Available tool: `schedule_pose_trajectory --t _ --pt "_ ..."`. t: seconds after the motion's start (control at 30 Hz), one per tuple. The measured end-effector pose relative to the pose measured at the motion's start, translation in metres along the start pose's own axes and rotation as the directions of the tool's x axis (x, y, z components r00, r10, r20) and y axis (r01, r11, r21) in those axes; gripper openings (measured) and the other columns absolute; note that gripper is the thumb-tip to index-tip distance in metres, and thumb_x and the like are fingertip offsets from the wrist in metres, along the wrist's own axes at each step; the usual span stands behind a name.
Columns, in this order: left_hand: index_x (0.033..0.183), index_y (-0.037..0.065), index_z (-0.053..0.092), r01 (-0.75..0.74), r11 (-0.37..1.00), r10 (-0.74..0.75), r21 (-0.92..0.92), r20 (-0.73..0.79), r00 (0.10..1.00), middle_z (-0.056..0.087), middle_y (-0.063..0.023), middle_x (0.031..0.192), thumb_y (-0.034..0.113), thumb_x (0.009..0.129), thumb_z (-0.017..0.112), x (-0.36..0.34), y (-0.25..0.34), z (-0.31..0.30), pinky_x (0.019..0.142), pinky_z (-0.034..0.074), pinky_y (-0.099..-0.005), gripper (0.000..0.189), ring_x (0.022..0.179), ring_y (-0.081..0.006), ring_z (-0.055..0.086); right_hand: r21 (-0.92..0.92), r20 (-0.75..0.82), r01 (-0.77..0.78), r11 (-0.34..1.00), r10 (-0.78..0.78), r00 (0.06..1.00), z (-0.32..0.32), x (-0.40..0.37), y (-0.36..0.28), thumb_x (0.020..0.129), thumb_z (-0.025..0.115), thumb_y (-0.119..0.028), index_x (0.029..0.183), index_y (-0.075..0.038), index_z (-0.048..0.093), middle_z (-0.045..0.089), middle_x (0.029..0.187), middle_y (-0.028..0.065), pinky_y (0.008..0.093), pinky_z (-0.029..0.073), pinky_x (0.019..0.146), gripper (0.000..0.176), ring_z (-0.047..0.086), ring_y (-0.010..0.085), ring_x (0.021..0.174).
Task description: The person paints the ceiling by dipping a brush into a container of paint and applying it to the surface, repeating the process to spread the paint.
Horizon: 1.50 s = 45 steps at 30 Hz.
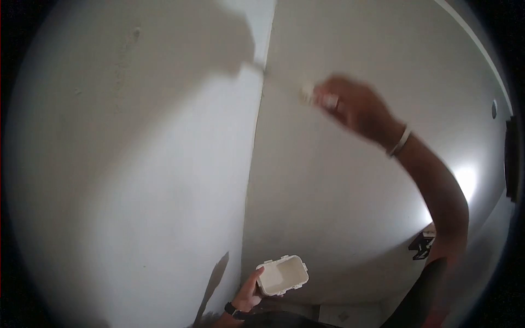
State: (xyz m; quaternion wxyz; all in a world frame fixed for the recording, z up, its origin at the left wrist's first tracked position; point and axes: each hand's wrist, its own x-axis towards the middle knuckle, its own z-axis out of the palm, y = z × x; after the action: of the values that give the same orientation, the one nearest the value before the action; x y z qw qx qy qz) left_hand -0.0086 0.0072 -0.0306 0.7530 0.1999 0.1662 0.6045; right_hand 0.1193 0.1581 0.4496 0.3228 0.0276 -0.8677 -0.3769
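My left hand, with a dark band at the wrist, grips an off-white plastic tub by its left side. The tub has no lid on, and clip-like tabs stick out around its rim. Raised high on the right, my right hand is closed around a small pale object, blurred by motion; I cannot tell its kind. A light band circles that wrist. The pale object's tip points left toward the corner seam between two surfaces, with a visible gap from it in this view.
A white wall fills the left, bearing small marks and the shadow of my raised arm. To the right of the seam spreads a greyish surface. A bright light glows behind my forearm, near a dark fixture.
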Motion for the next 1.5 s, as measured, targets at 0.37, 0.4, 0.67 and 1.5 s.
schedule_pose_trajectory --t 0.37,0.4,0.67,1.5 --pt "0.139 0.008 0.037 0.008 0.999 -0.010 -0.052 -0.037 0.999 0.050 -0.0130 0.134 0.044 0.095 0.051 -0.008 0.001 0.007 0.084 0.054 -0.0536 0.058 0.116 -0.0317 0.055 -0.331 -0.055 0.146 0.932 -0.173 0.983 -0.011 -0.034 -0.013 0.083 0.067 -0.017 0.097 -0.010 0.061 0.061 0.092 0.0095 0.0345 0.055 0.075 0.017 0.063 0.0226 0.085" --pt "0.139 0.008 0.037 0.010 0.998 -0.012 -0.054 -0.036 0.999 0.050 -0.0130 0.134 0.044 0.095 0.051 -0.007 0.001 0.004 0.084 0.054 -0.0536 0.058 0.116 -0.0317 0.055 -0.296 0.068 0.274 0.915 -0.266 0.962 0.001 -0.053 -0.027 0.084 0.066 -0.022 0.096 -0.009 0.058 0.060 0.092 0.0117 0.0354 0.055 0.077 0.019 0.063 0.0241 0.085" --pt "0.138 0.009 0.038 -0.071 0.996 0.071 0.047 0.002 0.997 0.051 -0.0121 0.133 0.045 0.094 0.051 -0.002 -0.006 0.004 0.084 0.054 -0.0527 0.059 0.116 -0.0320 0.056 0.374 0.391 -0.010 0.928 -0.148 0.908 0.033 -0.099 -0.090 0.083 0.066 -0.023 0.099 -0.008 0.056 0.061 0.101 0.0097 0.0379 0.054 0.079 0.024 0.063 0.0272 0.088" --pt "0.137 0.009 0.040 -0.045 0.999 0.045 -0.022 -0.019 0.999 0.052 -0.0126 0.132 0.045 0.093 0.054 -0.005 -0.008 0.009 0.081 0.054 -0.0520 0.059 0.113 -0.0317 0.057 0.438 0.269 0.027 0.898 -0.160 0.950 0.070 -0.104 -0.082 0.079 0.069 -0.012 0.096 -0.014 0.062 0.061 0.095 0.0055 0.0361 0.054 0.073 0.019 0.064 0.0256 0.085"
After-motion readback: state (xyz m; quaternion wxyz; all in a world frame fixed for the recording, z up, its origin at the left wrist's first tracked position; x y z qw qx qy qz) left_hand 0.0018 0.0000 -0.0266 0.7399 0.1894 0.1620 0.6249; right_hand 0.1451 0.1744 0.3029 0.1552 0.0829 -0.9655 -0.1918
